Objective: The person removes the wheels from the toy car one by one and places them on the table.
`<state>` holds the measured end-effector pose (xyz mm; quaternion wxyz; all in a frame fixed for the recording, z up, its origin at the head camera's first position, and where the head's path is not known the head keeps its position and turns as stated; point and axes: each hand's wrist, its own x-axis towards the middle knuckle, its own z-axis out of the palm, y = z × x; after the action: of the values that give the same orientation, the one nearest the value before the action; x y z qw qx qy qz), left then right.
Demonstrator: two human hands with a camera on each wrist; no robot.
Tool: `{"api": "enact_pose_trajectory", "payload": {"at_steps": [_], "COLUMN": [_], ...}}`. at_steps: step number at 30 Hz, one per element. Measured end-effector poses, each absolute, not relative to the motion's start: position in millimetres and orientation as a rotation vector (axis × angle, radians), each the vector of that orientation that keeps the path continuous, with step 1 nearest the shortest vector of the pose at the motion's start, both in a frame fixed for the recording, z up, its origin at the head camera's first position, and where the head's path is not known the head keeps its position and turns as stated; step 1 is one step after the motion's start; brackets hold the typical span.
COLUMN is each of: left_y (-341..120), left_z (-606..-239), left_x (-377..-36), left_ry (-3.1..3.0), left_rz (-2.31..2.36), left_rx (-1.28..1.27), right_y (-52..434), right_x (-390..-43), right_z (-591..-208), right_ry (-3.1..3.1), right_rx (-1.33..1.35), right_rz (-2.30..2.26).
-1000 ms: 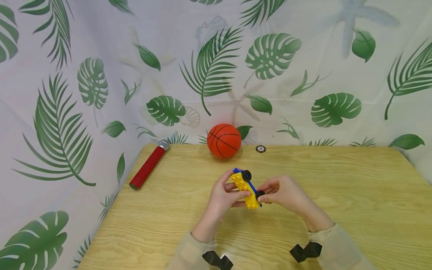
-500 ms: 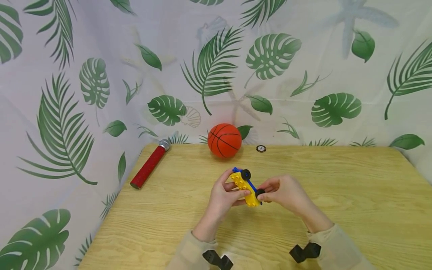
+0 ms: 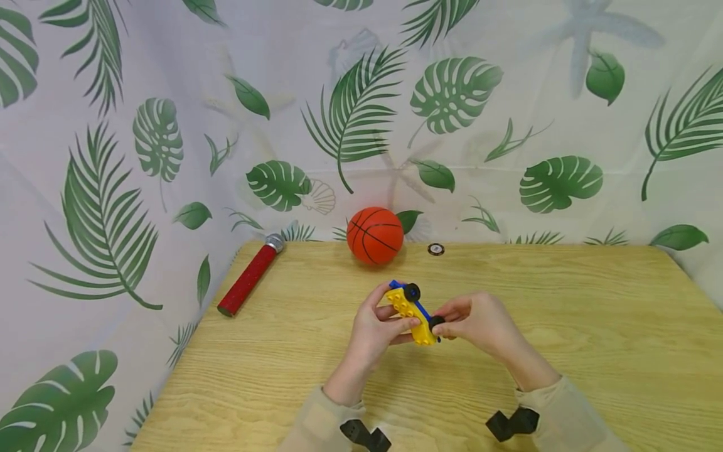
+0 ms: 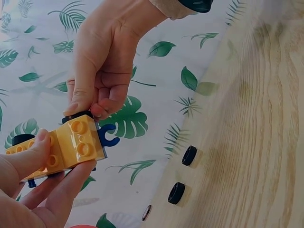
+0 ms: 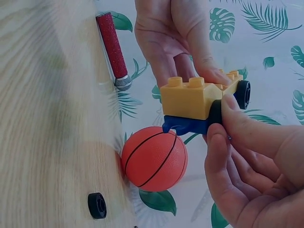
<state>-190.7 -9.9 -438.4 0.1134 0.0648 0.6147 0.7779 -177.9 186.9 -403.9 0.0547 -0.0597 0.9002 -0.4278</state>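
Both hands' fingers pinch a studded yellow plastic toy car with round black wheels.

We see a yellow studded plastic toy-car block on a blue plastic chassis, held in the air above the light wooden table, in front of the orange basketball. Seen from the head camera, it lies tilted, its studded face turned up and to the left, one end pointing towards the basketball. A small black wheel sits on the end nearer the basketball. A second black wheel sits at the end farther from the basketball, partly covered by fingertips. The blue chassis ends in a hook-shaped coupling that juts past the yellow block.
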Motion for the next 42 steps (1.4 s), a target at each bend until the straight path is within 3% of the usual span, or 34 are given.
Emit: {"api": "enact_pose_trajectory", "payload": {"at_steps": [15,22,42], "left_y": [-8,-9,-18], "left_z": [-440,-446,-442], "left_x": [-192,-195,-197], "left_ry": [1.812,1.883,1.745], "left_rz": [2.299,2.322,2.305], "left_rx": [0.175,0.051,0.182], "right_y": [187,186,203], "right_x": [-179,-177,-179], "right_z": [-408,-410,-407], "right_ry": [2.760,2.836,2.486], "right_rx": [-0.165,-0.110,-0.130], "right_rz": [-1.318,-1.326,-1.749]}}
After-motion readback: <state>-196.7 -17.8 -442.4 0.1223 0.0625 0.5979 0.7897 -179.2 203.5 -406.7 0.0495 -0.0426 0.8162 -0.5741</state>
